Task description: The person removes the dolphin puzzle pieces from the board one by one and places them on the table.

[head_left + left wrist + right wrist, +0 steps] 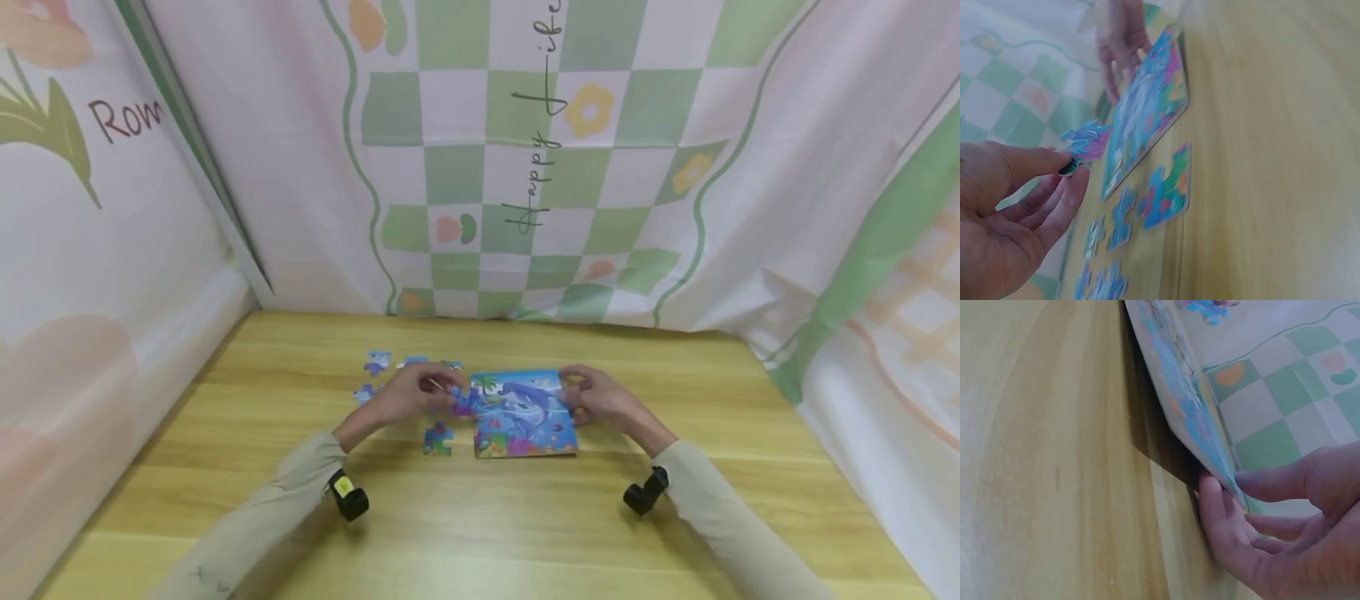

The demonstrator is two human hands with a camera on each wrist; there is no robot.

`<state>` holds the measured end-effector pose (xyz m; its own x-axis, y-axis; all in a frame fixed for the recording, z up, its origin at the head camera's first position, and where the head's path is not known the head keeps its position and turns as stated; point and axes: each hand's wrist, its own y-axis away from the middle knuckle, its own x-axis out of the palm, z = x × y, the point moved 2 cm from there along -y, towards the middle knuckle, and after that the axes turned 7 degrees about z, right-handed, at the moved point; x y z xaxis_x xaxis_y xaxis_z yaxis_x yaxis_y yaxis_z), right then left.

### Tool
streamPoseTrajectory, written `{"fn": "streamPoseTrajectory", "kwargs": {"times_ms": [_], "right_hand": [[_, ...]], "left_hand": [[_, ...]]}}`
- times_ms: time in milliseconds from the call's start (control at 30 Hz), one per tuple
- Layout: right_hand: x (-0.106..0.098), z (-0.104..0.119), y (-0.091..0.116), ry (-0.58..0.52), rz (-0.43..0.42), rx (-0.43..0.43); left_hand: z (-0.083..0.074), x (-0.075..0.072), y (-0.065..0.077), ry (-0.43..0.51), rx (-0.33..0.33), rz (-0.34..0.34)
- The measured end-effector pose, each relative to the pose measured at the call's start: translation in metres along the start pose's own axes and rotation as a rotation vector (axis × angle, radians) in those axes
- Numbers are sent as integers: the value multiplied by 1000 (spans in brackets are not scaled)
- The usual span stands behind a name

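Note:
A flat puzzle board (525,421) with a blue dolphin picture lies on the table in front of me. My right hand (600,397) pinches its right edge, thumb on top and fingers beneath. In the right wrist view that side of the board (1175,394) is tilted up, with a shadow under it. Between thumb and fingers, my left hand (412,392) pinches a blue and purple puzzle piece (1090,141). This piece is raised beside the board's left edge in the left wrist view.
Several loose puzzle pieces lie left of the board, among them a green and orange one (438,440) near its lower left corner and a blue one (377,361) farther back. A printed curtain (525,275) hangs behind the wooden table (480,525).

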<state>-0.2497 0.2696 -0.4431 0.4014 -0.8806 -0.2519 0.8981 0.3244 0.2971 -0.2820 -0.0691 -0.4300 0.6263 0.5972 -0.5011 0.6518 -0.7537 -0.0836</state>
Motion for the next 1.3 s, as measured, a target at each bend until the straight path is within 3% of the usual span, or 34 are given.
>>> {"fn": "streamPoseTrajectory", "kwargs": {"times_ms": [467,867,1000,1167,1300], "right_hand": [[-6,-4,3,-42,-36,6],[-10,-4,1,1,-34,12],[-8,-5,0,20,-37,12],[-7,-7,-1,21,-33,9],[-9,-7,-2,9,-23,0]], "left_hand": [[32,-35,57,176,-214,-97],[38,-42,76,153,-251,62],[45,-39,78,152,-252,28],[48,-33,84,223,-270,-52],[44,-28,89,176,-324,-143]]}}
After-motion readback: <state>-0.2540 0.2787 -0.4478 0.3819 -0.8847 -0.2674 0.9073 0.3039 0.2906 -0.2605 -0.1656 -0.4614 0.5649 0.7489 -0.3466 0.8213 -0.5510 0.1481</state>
